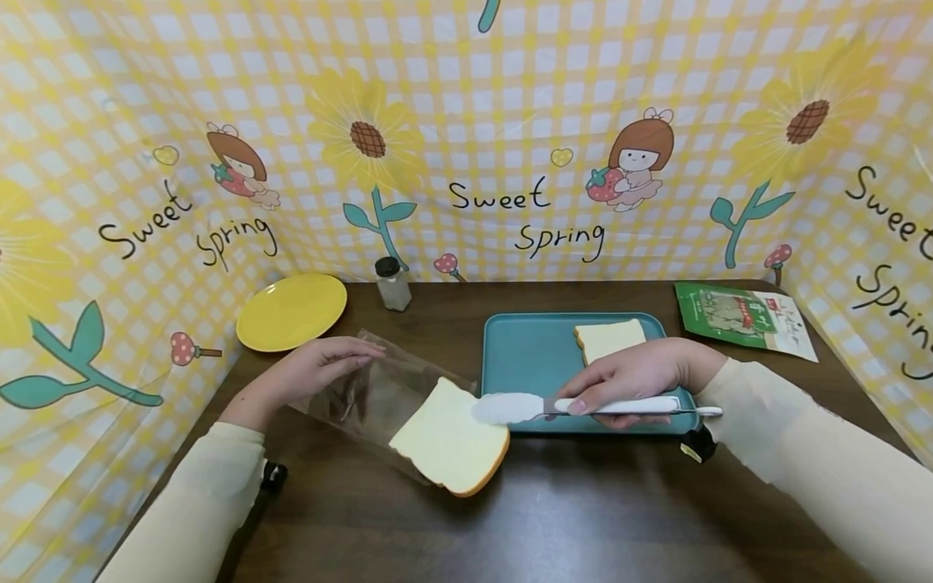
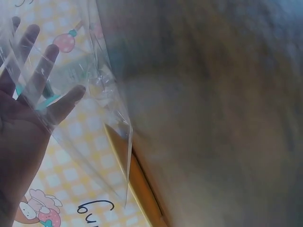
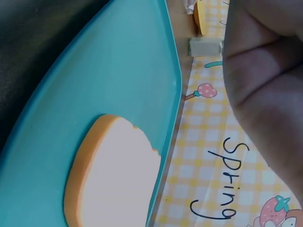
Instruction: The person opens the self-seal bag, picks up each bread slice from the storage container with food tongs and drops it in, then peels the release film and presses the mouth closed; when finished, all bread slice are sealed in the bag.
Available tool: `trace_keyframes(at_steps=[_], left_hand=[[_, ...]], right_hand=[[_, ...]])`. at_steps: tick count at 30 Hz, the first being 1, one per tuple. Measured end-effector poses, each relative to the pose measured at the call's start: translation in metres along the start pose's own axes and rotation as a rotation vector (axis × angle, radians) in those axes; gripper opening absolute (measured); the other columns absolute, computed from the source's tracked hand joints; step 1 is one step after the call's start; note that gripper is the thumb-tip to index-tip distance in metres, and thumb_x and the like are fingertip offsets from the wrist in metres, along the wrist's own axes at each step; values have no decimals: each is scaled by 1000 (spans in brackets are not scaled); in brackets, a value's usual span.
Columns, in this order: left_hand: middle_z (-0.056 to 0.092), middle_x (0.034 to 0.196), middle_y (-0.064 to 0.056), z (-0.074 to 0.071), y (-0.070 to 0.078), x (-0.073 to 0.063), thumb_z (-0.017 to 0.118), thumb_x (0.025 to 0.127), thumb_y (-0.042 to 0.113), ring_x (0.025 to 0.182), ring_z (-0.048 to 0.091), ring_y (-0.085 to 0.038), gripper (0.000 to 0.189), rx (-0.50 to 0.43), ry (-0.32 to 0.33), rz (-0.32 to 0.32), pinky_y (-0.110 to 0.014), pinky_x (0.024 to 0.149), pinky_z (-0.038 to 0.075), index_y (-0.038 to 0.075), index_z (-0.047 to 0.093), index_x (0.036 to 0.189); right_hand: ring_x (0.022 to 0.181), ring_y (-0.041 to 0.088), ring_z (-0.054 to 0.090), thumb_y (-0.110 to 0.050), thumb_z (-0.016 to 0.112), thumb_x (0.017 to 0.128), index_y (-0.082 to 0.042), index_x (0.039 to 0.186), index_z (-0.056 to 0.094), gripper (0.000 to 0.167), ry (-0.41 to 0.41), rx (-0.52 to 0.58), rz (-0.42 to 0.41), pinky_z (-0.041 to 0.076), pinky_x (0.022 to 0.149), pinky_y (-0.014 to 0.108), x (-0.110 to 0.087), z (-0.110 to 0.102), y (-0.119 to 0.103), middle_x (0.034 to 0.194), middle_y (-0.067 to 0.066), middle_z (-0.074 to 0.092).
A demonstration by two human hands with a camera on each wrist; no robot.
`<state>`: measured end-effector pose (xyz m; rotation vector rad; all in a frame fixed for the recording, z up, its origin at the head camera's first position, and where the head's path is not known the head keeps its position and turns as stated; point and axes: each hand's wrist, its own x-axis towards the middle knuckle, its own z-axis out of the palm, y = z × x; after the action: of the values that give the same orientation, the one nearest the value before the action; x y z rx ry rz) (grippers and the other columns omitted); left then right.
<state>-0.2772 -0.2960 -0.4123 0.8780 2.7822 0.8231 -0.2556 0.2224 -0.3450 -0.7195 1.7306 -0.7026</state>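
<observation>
My right hand [image 1: 637, 376] grips white kitchen tongs [image 1: 615, 405], whose flat white tip lies over the right edge of a bread slice [image 1: 455, 441]. The slice is held tilted above the table, at the mouth of a clear plastic bag [image 1: 357, 397]; how far it sits inside, I cannot tell. At the bag's upper left, my left hand [image 1: 324, 368] supports the film. Its fingers look straight and spread through the plastic in the left wrist view. A second bread slice [image 3: 118, 175] lies on the blue-green tray [image 1: 525, 348], beyond the right hand.
On the dark wooden table [image 1: 350, 526], a yellow plate [image 1: 291, 312] stands at the back left, beside a black-capped shaker [image 1: 394, 285]. At the back right lies a green and white food packet [image 1: 743, 320]. A checked cloth [image 1: 466, 105] hangs around the table.
</observation>
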Motion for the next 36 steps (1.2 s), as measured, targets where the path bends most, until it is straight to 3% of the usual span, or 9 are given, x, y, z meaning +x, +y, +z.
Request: trace_keyframes(at_steps=[13,20,28,36], left_hand=[[71,144,8,2,4,1,59,112,30,137,64,-15,29,1,5,-14,-31,107,56,37,71,137],[72,141,11,5,9,3,61,111,26,143,60,-19,29,20,21,-3,-36,114,53,37,73,135],[72,142,10,5,11,3,60,111,27,140,63,-18,29,4,5,2,-32,111,56,37,72,136],[73,141,10,5,13,5,60,111,26,141,62,-19,29,15,11,17,-38,113,55,34,73,136]], right_hand=[[57,6,55,-44,55,112,-29,159,51,49,68,-95,-12,49,54,20,7,4,-4,72,-3,61],[47,7,53,-46,56,111,-32,157,52,49,51,-46,-4,48,47,21,18,3,-1,71,-4,58],[41,9,48,-48,53,111,-35,154,55,44,52,-54,-13,48,44,24,26,-5,-8,67,-3,54],[42,9,48,-46,53,112,-28,160,49,52,64,-71,8,48,45,24,34,-11,-16,70,-4,56]])
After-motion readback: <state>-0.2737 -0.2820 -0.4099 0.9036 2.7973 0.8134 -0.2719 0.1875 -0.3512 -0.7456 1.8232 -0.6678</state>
